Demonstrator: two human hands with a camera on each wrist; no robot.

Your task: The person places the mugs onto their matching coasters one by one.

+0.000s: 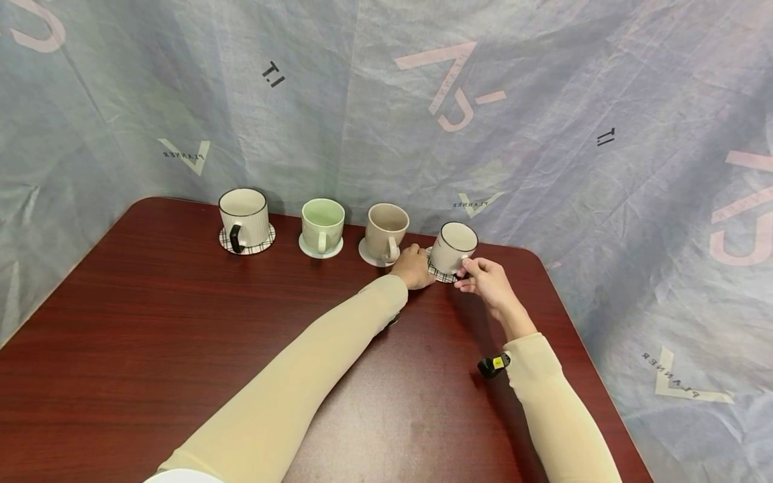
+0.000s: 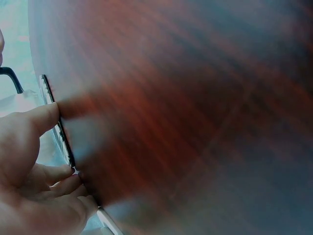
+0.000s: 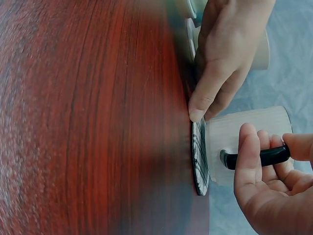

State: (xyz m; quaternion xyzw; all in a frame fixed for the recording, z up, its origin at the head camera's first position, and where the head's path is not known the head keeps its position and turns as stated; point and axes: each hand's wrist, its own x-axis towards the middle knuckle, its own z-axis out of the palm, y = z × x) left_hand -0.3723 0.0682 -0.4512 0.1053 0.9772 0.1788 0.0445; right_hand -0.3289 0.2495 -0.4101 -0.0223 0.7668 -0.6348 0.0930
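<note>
A white ribbed mug (image 1: 449, 251) with a dark rim stands over a round checked coaster (image 3: 199, 156) at the right end of a row. My right hand (image 1: 490, 285) holds this mug by its black handle (image 3: 274, 155), fingers curled round it. From the mug's left side, my left hand (image 1: 413, 267) pinches the coaster's edge, its thumb (image 3: 198, 113) on the near rim. Whether the mug's base fully touches the coaster, I cannot tell. Just left of my left hand, a beige mug (image 1: 386, 225) sits on a pale coaster (image 1: 365, 251).
Farther left along the back, a green mug (image 1: 323, 221) stands on a white coaster (image 1: 311, 252). Beyond it, a white ribbed mug (image 1: 247, 218) with a black handle rests on a checked coaster (image 1: 262, 245). A printed grey cloth (image 1: 362, 100) hangs close behind the dark red table (image 1: 181, 322).
</note>
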